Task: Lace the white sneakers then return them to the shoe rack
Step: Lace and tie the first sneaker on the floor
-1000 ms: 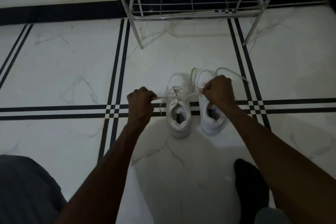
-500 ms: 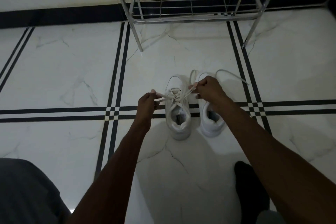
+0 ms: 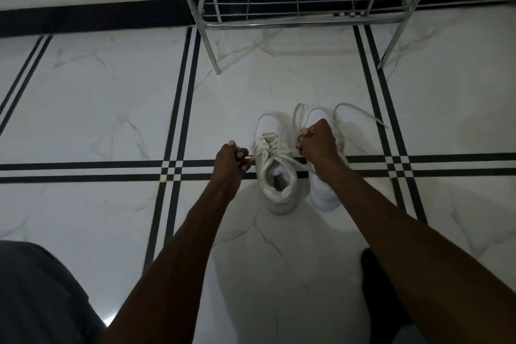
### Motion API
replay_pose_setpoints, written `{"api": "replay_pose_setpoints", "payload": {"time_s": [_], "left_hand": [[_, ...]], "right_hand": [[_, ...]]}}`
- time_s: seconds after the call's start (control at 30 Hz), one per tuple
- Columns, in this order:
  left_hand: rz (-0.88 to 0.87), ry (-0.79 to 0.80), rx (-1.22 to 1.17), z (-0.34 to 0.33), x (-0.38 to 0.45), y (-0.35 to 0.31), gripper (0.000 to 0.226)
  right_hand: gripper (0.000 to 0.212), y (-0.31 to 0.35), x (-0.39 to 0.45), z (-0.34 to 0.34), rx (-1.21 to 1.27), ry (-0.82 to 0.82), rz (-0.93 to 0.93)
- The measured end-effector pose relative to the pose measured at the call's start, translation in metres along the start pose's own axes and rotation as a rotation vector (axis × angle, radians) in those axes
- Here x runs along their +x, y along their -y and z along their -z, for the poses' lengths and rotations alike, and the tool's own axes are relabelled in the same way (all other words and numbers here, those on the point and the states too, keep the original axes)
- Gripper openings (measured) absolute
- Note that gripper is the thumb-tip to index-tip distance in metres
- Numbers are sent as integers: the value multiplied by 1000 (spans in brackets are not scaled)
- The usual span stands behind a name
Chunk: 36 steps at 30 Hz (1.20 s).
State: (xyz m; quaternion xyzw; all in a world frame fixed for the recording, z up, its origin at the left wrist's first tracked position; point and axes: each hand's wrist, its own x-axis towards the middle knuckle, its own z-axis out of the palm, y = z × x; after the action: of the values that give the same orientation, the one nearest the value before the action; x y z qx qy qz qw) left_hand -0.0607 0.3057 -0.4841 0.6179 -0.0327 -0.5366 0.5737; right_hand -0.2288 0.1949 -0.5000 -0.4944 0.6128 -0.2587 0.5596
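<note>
The left hand [image 3: 233,158] and right hand [image 3: 318,140] are pinching the lace [image 3: 282,152] ends, flanking the left sneaker [image 3: 275,176], toe pointing far toward the shoe rack [image 3: 301,19].

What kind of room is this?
Probably a hallway or entry spot in a home. A metal shoe rack stands against the wall, the floor is shiny white marble-look tile with black stripes, and white sneakers sit on it being laced.

left hand [image 3: 229,160] fisted, right hand [image 3: 318,141] fisted, forearms outstretched
</note>
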Motion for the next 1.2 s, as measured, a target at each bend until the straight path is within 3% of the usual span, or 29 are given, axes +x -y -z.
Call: {"api": "replay_pose_setpoints", "payload": {"time_s": [0.23, 0.33, 0.43, 0.53, 0.6, 0.67, 0.8, 0.93, 1.1, 1.2], "left_hand": [[11, -45, -57, 3, 6, 6, 35], [-48, -55, 100, 2, 3, 4, 29], [-150, 7, 345, 7, 1, -3, 28], [-280, 17, 555, 11, 1, -2, 39], [-476, 12, 716, 15, 5, 0, 46], [-618, 83, 843, 16, 11, 3, 50], [-726, 154, 1008, 11, 14, 12, 38], [-692, 158, 1128, 20, 11, 19, 43], [-638, 124, 1082, 23, 6, 21, 38], [-634, 127, 1079, 22, 4, 22, 39]], "right_hand": [[16, -5, 6, -2, -153, -90, -23], [12, 7, -4, 0, -80, -57, 38], [11, 17, -12, 13, -97, 100, 95], [59, 30, -22, 32, -371, 299, 250], [79, 33, -25, 33, -688, 343, 443], [81, 33, -28, 29, -917, 360, 555], [58, 38, -39, 21, -1064, 359, 594], [44, 46, -39, 20, -1221, 355, 566], [32, 58, -31, 24, -945, 473, 440], [50, 58, -33, 22, -994, 602, 319]]}}
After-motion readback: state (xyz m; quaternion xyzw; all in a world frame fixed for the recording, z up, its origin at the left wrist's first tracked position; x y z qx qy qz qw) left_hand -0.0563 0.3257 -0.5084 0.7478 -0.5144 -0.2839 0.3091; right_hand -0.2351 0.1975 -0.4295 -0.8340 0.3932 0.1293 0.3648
